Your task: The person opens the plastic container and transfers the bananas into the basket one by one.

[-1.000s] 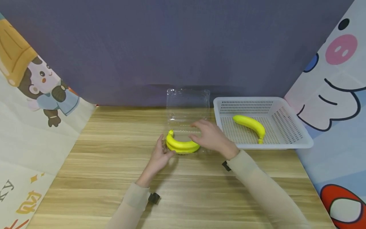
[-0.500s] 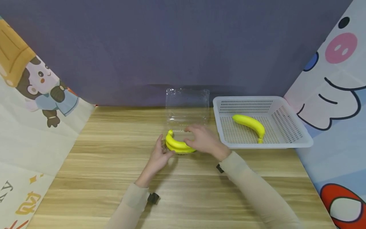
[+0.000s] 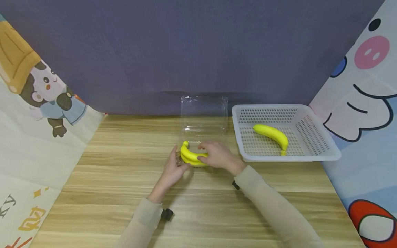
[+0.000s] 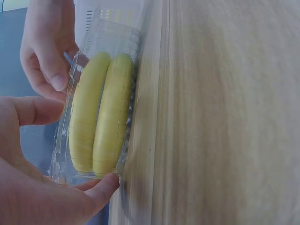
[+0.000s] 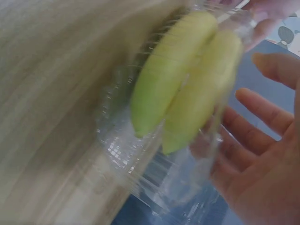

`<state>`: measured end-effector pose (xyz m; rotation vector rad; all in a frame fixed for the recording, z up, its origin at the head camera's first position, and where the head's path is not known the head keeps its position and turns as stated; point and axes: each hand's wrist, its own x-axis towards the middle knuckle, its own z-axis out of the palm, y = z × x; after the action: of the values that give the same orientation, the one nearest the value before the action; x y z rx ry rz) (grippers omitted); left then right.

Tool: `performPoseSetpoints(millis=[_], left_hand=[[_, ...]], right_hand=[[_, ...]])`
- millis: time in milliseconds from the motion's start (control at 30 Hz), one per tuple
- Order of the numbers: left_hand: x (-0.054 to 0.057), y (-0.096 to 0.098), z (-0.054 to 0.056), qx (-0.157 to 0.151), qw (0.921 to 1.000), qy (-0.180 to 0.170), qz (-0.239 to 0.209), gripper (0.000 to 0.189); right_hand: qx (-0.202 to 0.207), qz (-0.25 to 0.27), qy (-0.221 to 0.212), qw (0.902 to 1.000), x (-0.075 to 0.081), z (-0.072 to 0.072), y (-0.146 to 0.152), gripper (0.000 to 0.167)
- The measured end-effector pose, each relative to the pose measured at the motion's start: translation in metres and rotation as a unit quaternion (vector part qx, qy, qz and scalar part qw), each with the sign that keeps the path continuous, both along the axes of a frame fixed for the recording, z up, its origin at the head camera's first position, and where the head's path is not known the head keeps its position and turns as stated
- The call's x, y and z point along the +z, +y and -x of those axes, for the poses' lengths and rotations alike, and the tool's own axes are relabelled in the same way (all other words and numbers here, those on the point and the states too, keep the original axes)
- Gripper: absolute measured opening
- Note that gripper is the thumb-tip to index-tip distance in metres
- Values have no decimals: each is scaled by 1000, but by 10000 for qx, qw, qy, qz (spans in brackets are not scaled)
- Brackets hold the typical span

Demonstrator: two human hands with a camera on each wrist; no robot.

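Observation:
Two yellow bananas [image 3: 193,156] lie side by side in a clear plastic clamshell box [image 4: 61,154], whose lid [image 3: 204,113] stands raised behind them. My left hand [image 3: 172,169] grips the box's left end, its thumb at the front corner and its fingers round the side. Over the right ends of the bananas hovers my right hand [image 3: 218,155], which hides those ends in the head view. In the right wrist view the right hand [image 5: 258,145] has its fingers spread and loosely bent beside the box. Whether they touch the upper banana I cannot tell.
A white perforated basket [image 3: 321,156] stands to the right, with a single banana [image 3: 271,133] in it. Behind the wooden table [image 3: 124,193] rises a dark grey-blue panel [image 3: 198,48]. Printed cartoon cloths hang at both sides.
My right hand has moved left and slightly down over the bananas, covering more of their right ends. The left hand and the box have stayed in place.

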<state>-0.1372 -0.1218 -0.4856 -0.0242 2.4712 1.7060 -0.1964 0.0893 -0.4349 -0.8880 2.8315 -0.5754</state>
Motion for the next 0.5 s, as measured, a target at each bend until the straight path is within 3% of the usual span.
performPoseSetpoints(millis=[333,500], left_hand=[[1,1,0,15,10000,-10,56,101],[-1,0,0,33,9999,-49,125,101]], right_hand=[[22,-174,-171,9997,-9,5,-3,44],[59,-148,-156,9998,-10,6,-3,32]])
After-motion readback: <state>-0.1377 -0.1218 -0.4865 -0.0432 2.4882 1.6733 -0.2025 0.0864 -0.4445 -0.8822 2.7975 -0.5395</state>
